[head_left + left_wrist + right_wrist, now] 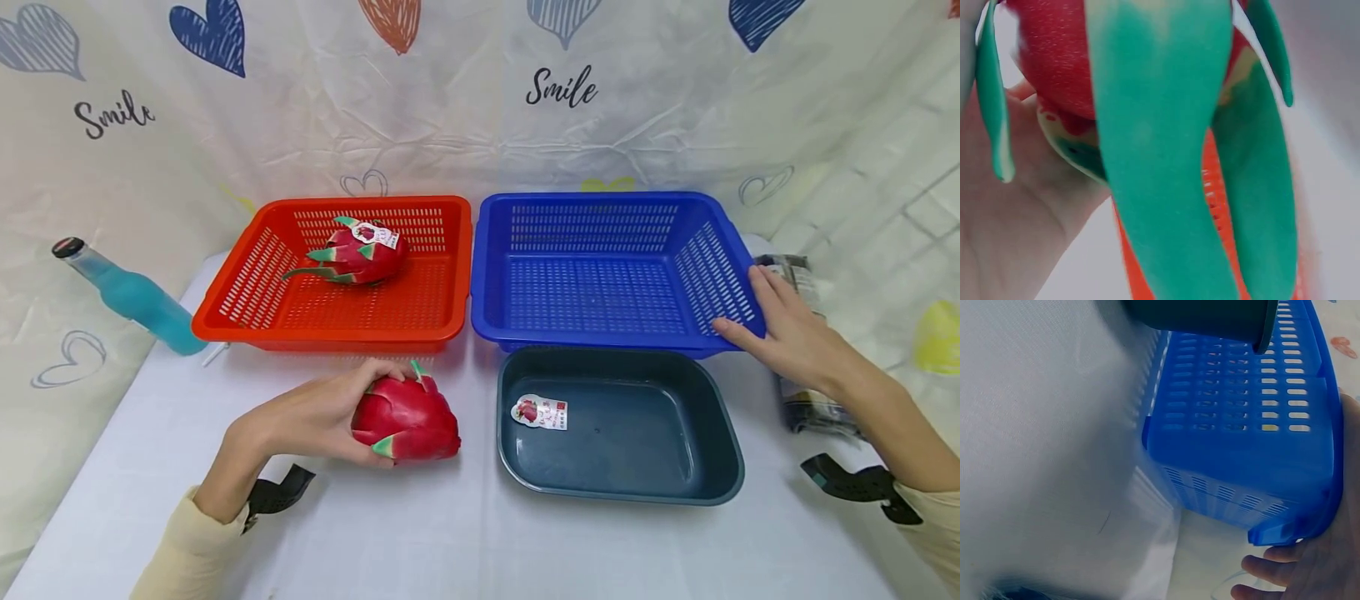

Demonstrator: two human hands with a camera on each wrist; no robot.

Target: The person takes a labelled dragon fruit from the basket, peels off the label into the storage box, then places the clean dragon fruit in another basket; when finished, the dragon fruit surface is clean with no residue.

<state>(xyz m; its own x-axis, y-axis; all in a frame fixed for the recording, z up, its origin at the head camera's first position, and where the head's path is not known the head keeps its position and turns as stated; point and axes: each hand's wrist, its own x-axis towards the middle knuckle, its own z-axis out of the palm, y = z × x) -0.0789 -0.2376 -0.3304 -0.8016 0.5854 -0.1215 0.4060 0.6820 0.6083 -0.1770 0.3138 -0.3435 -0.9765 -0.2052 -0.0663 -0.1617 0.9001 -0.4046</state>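
Note:
My left hand (pixel 330 421) grips a red dragon fruit (pixel 416 421) with green-tipped scales, over the white table in front of the red basket. In the left wrist view the palm lies along the dragon fruit (pixel 1057 56), and its long green scales fill the middle. My right hand (pixel 795 337) rests on the right rim of the blue basket (pixel 592 292), thumb at the front corner and fingers extended along the side. The right wrist view shows the straight fingers (pixel 1269 570) beyond the corner of that basket (pixel 1241 444).
A second dragon fruit (pixel 367 252) with a label lies in the red basket (pixel 330 333). In front of the blue basket sits a dark tray (pixel 622 492) with a loose label (pixel 540 412) inside. A blue bottle (pixel 142 296) stands left; a dark package (pixel 813 404) lies right.

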